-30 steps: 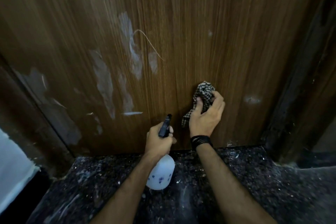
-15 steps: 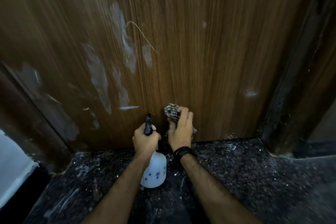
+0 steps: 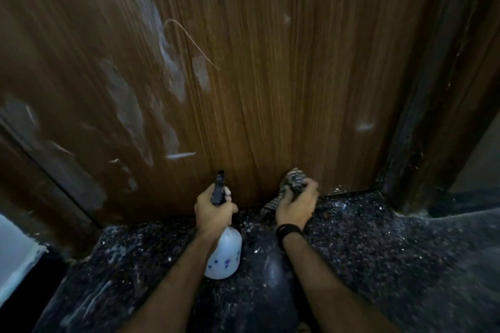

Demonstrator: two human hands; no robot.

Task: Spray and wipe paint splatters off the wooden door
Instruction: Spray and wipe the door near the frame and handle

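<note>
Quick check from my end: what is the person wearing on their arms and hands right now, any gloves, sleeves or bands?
No gloves and no sleeves in view: both forearms are bare down to the bottom of the picture. The right hand has a black band around its wrist. The left hand and its wrist carry nothing.

Head camera looks steeply down, close to the door point(image 3: 270, 89) bottom and floor point(image 3: 378, 265)

The door point(image 3: 270, 76) is streaked brown wood grain with a slight sheen, smeared with matt whitish paint point(image 3: 127, 113). The cloth point(image 3: 293, 184) is checked woven fabric; the bottle point(image 3: 224, 257) is translucent white plastic; the floor point(image 3: 378, 251) is glossy speckled dark stone.
</note>
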